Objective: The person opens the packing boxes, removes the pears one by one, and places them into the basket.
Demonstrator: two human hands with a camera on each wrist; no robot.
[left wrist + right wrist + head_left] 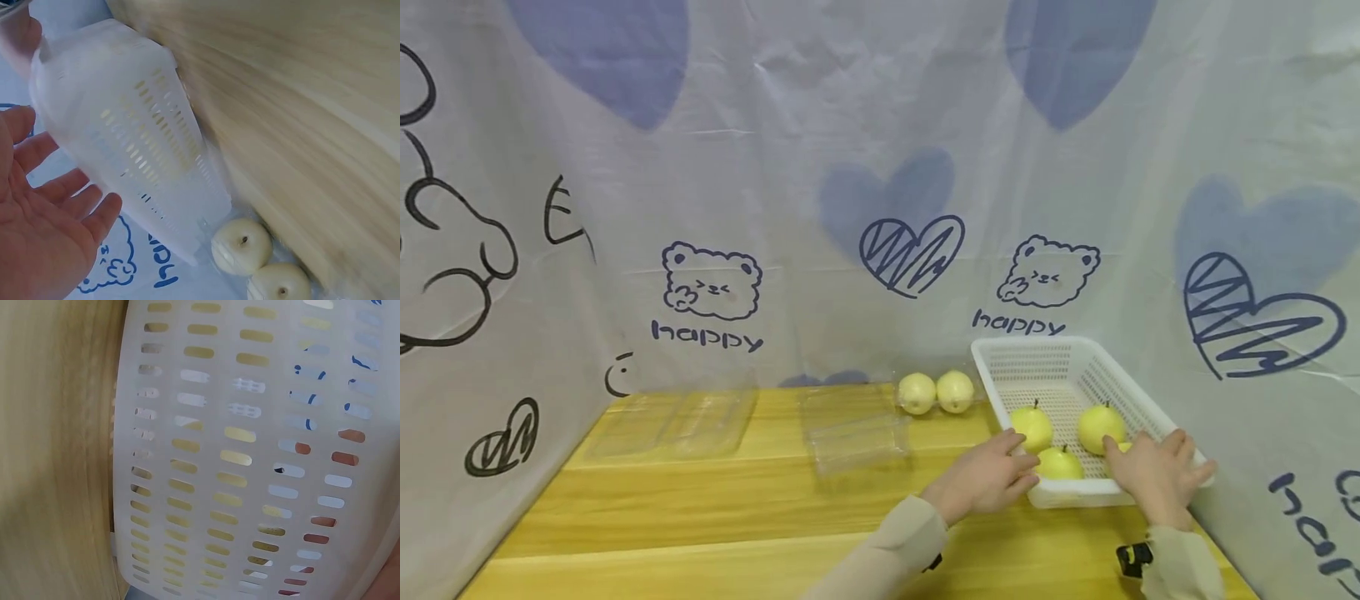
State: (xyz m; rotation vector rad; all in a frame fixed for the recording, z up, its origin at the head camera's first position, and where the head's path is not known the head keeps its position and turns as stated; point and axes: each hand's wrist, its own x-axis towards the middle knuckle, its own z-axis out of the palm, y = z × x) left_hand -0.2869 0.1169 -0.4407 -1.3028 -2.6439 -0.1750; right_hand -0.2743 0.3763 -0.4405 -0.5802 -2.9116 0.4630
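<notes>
A white perforated plastic basket (1078, 493) stands at the right of the table. Several round yellow pears with stems lie in its near part, one pear (1030, 427) by the left wall and another pear (1102, 425) to the right. My left hand (981, 479) reaches to the near left rim, fingers extended; in the left wrist view its palm (44, 231) faces the basket. Over the near right corner, my right hand (1153, 475) spreads its fingers, partly hiding a pear beneath. The right wrist view is mostly filled by the basket's slotted wall (206, 437).
Two pears (917, 393) sit in a clear plastic box at the back, left of the basket. An open clear box (853, 433) lies mid-table, with more clear packaging (673, 421) farther left. A printed curtain (820, 333) encloses the back and sides.
</notes>
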